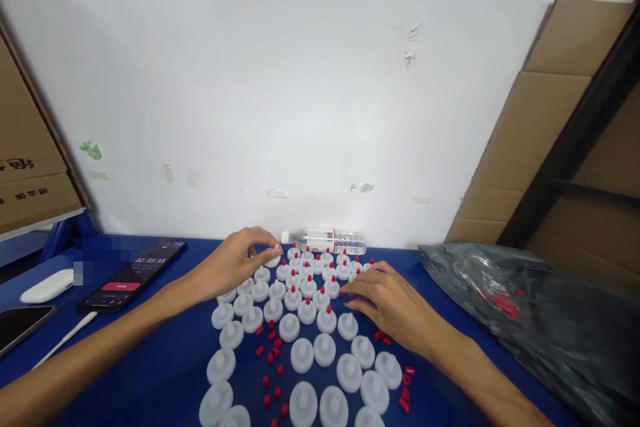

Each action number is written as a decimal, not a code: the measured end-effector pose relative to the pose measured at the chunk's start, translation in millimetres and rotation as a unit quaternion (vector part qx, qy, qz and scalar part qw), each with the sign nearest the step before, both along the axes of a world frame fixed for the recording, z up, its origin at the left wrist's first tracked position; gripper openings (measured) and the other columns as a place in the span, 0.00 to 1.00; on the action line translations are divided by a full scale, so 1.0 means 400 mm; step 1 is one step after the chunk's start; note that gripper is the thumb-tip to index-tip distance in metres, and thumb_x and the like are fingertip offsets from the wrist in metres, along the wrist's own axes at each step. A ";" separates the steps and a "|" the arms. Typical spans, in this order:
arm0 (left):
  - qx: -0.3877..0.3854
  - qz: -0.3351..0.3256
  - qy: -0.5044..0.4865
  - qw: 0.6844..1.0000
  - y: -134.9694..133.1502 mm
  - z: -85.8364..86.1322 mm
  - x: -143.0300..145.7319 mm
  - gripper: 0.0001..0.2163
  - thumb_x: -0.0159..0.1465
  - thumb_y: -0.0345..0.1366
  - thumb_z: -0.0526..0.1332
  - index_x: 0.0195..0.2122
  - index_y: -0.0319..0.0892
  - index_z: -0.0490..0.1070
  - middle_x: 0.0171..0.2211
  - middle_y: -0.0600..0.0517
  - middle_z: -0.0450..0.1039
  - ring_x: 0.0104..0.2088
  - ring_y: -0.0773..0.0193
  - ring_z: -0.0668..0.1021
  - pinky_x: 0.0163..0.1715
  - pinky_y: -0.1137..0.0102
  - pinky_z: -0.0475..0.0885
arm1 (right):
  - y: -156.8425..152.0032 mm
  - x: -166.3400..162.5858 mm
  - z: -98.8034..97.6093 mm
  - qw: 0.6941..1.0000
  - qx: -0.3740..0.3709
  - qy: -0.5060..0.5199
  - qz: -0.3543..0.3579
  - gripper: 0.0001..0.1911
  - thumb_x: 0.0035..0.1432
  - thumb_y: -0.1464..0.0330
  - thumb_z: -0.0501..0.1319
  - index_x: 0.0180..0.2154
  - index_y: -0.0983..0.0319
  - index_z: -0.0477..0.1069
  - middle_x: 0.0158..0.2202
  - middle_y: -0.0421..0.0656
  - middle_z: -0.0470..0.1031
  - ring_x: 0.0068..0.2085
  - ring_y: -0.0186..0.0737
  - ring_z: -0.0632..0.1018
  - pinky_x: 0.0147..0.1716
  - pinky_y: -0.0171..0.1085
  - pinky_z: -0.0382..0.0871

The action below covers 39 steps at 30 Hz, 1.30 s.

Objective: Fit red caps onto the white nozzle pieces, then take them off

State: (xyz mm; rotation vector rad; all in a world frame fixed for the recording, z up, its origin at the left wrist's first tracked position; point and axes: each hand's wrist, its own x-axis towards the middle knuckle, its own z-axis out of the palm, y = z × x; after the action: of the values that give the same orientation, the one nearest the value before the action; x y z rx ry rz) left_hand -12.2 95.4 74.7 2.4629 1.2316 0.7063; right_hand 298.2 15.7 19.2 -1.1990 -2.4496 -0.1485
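Note:
My left hand (245, 257) reaches to the back of the group, thumb and fingers closed at the tip of a white nozzle cap (273, 260). My right hand (387, 297) is over the right side of the group. At its fingertips shows a small red cap (342, 293), apparently pinched and partly hidden. Many round white nozzle caps (302, 355) stand upright on the blue table (165, 360). Those towards the back middle carry red tips, such as one white cap with a red tip (327, 319); the nearer ones are bare.
Loose red caps (278, 391) lie among the white ones and at the right. A clear bottle (325, 240) lies against the wall. On the left are a lit phone (133, 277), another phone (23, 323), a white case (47, 285) and a cable (65, 339). A grey plastic bag (530, 320) is at right.

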 end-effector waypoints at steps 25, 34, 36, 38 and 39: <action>-0.009 0.037 0.166 0.985 0.116 -0.061 0.025 0.10 0.69 0.39 0.65 0.47 0.40 0.77 0.41 0.47 0.80 0.41 0.54 0.82 0.42 0.61 0.77 | 0.007 -0.011 -0.034 0.999 0.038 0.007 0.004 0.21 0.66 0.82 0.56 0.51 0.55 0.76 0.46 0.41 0.82 0.47 0.42 0.80 0.58 0.52 0.62; -0.077 -0.099 -0.005 0.992 -0.086 0.042 0.121 0.26 0.64 0.56 0.65 0.59 0.48 0.74 0.50 0.49 0.80 0.47 0.55 0.81 0.41 0.68 0.74 | -0.034 -0.052 0.021 0.953 0.221 0.203 0.043 0.08 0.69 0.74 0.63 0.46 0.57 0.76 0.41 0.37 0.84 0.38 0.37 0.82 0.52 0.46 0.63; -0.143 -0.136 -0.030 0.980 -0.125 0.038 0.144 0.28 0.60 0.55 0.70 0.58 0.49 0.75 0.44 0.51 0.81 0.39 0.59 0.82 0.36 0.70 0.73 | -0.045 -0.062 0.028 0.944 0.235 0.223 0.052 0.10 0.66 0.76 0.65 0.46 0.57 0.77 0.40 0.38 0.84 0.36 0.37 0.82 0.49 0.45 0.64; -0.133 -0.136 -0.050 0.980 -0.141 0.023 0.160 0.19 0.60 0.50 0.72 0.49 0.48 0.79 0.37 0.55 0.81 0.34 0.62 0.80 0.34 0.71 0.70 | -0.051 -0.065 0.031 0.942 0.239 0.228 0.061 0.11 0.65 0.77 0.66 0.46 0.58 0.77 0.39 0.39 0.84 0.36 0.37 0.81 0.46 0.45 0.65; -0.109 -0.126 -0.054 0.985 -0.141 0.015 0.164 0.15 0.60 0.47 0.72 0.44 0.47 0.80 0.36 0.55 0.80 0.34 0.62 0.79 0.33 0.71 0.69 | -0.051 -0.065 0.030 0.943 0.239 0.223 0.066 0.11 0.65 0.77 0.66 0.46 0.58 0.77 0.39 0.40 0.84 0.36 0.37 0.81 0.45 0.44 0.65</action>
State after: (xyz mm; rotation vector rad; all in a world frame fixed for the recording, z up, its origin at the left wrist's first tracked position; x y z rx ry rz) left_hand 53.5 38.8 80.5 2.3101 0.8863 0.5938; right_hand 272.1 -4.7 31.4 -0.7522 -1.9347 -0.3642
